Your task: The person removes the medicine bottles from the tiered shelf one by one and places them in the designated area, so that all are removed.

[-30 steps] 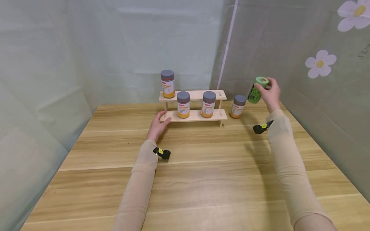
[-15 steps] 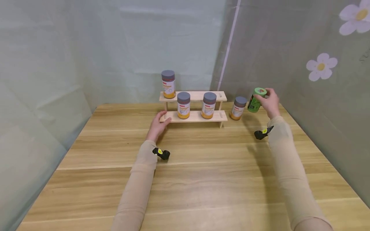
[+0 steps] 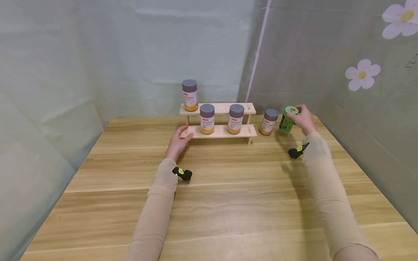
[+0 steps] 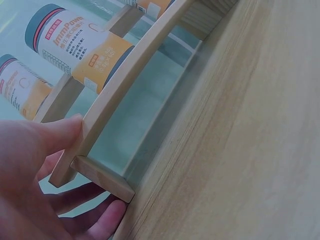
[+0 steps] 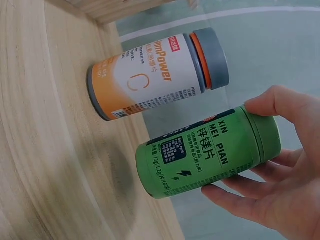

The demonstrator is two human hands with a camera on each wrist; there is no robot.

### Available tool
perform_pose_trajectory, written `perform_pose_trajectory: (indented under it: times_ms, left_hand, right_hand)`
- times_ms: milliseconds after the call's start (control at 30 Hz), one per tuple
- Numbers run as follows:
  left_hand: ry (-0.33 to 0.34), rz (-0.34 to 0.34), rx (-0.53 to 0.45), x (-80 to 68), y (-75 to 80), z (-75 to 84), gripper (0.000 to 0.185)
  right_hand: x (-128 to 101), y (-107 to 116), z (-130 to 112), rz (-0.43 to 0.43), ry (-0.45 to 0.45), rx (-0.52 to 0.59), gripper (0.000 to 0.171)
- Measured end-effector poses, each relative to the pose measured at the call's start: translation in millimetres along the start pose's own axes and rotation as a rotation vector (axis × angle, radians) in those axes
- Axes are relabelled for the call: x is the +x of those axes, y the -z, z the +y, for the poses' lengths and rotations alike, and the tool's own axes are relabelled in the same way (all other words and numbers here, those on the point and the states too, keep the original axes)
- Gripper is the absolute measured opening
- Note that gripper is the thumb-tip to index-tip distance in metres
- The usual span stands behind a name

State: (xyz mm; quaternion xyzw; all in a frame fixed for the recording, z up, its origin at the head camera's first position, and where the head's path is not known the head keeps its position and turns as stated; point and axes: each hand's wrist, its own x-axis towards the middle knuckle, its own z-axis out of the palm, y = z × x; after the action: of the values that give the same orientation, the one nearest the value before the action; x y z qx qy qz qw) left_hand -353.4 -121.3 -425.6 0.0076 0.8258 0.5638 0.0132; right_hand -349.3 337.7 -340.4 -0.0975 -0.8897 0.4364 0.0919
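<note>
My right hand [image 3: 302, 117] grips a green bottle [image 3: 287, 119] by its cap end, low over the wooden table [image 3: 228, 188]. The right wrist view shows the green bottle [image 5: 207, 152] close beside a grey-capped orange-and-white bottle [image 5: 155, 75]; whether its base touches the table I cannot tell. That orange bottle [image 3: 269, 121] stands just right of a two-tier wooden rack [image 3: 222, 131]. My left hand [image 3: 179, 139] holds the rack's lower left end, with the thumb [image 4: 50, 135] on top and fingers beneath. Two orange bottles [image 3: 207, 118] [image 3: 236, 118] stand on the lower shelf and one [image 3: 189, 95] on the upper.
Pale curtain walls [image 3: 147, 54] close in the table at the back and left. A grey sheet printed with flowers [image 3: 361, 74] runs along the right side, close behind my right hand. The near half of the table is bare wood.
My right hand has brought the green bottle down from above shelf height to table level beside the orange bottle. The left hand and the rack have not moved.
</note>
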Motion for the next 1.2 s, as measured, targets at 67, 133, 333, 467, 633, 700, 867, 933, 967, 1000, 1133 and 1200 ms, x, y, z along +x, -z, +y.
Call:
perform_pose_trajectory:
  times_ms: [67, 133, 333, 467, 633, 700, 867, 933, 967, 1000, 1133, 1200]
  left_hand:
    - [-0.005, 0.002, 0.001, 0.2, 0.3, -0.2, 0.056]
    - [-0.008, 0.001, 0.002, 0.4, 0.5, -0.6, 0.056]
    - [-0.009, -0.003, 0.007, 0.1, 0.3, -1.7, 0.056]
    - [-0.011, 0.0, 0.004, 0.3, -0.2, -1.6, 0.056]
    - [-0.014, 0.007, -0.002, -0.1, 0.2, -0.9, 0.056]
    - [-0.014, 0.006, -0.004, 0.0, 0.7, -0.8, 0.056]
    - [-0.005, 0.004, -0.002, 2.0, 0.5, -0.8, 0.056]
    - [0.002, -0.001, -0.001, 2.9, 0.5, -0.9, 0.057]
    - [0.004, -0.004, 0.0, 3.3, 0.6, -0.9, 0.057]
    - [0.006, -0.005, -0.002, 3.4, 0.6, -0.9, 0.057]
    - [0.01, -0.005, -0.004, 2.5, 0.9, -0.4, 0.057]
    - [0.009, -0.004, -0.003, 1.5, 0.8, 0.2, 0.056]
  right_hand:
    - [1, -1, 1, -0.012, -0.004, 0.018, 0.067]
    - [1, -1, 3, -0.024, -0.006, 0.033, 0.067]
    - [2, -4, 6, -0.06, -0.023, 0.045, 0.066]
    - [2, -5, 8, -0.071, -0.026, 0.036, 0.068]
    - [2, -6, 10, -0.077, -0.034, 0.046, 0.068]
    - [3, -7, 12, -0.081, -0.039, 0.061, 0.068]
    - [6, -7, 16, -0.103, -0.045, 0.089, 0.07]
    - [6, -7, 16, -0.111, -0.046, 0.094, 0.072]
    - [6, -7, 16, -0.115, -0.045, 0.09, 0.072]
    - [6, -7, 16, -0.117, -0.043, 0.088, 0.072]
    - [6, -6, 16, -0.12, -0.026, 0.081, 0.072]
    - [6, -6, 18, -0.121, -0.016, 0.077, 0.072]
